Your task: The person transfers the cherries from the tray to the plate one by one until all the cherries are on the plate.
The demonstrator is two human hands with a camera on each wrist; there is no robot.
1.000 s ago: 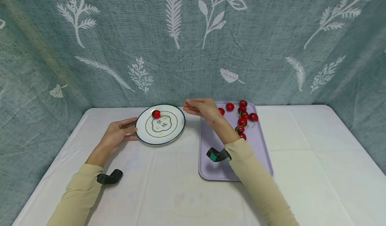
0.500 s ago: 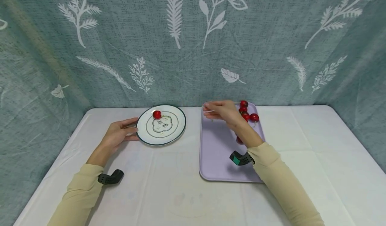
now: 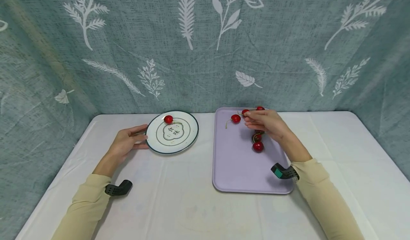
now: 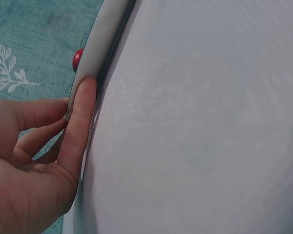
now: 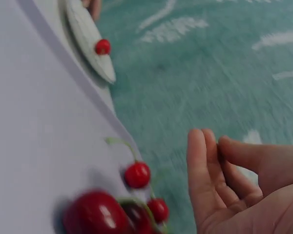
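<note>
A white plate (image 3: 171, 143) with a dark rim lies on the left, with one red cherry (image 3: 168, 119) near its far edge. My left hand (image 3: 128, 141) holds the plate's left rim; in the left wrist view one finger (image 4: 81, 112) lies along the outside of the rim. Over the far right part of a lilac tray (image 3: 234, 176), my right hand (image 3: 267, 124) hovers above several red cherries (image 3: 258, 146), hiding some. In the right wrist view nothing shows between its thumb and fingertips, which are close together. Another cherry (image 3: 235, 118) lies left of its fingertips.
A white cloth (image 3: 189, 204) covers the table. Behind it hangs a green curtain (image 3: 192, 76) with white leaf prints, right at the table's far edge. Black bands with small devices (image 3: 118, 188) sit on both wrists.
My right hand has moved right, from beside the plate to over the cherries on the tray. Left hand and plate stay in place, and the single cherry remains on the plate.
</note>
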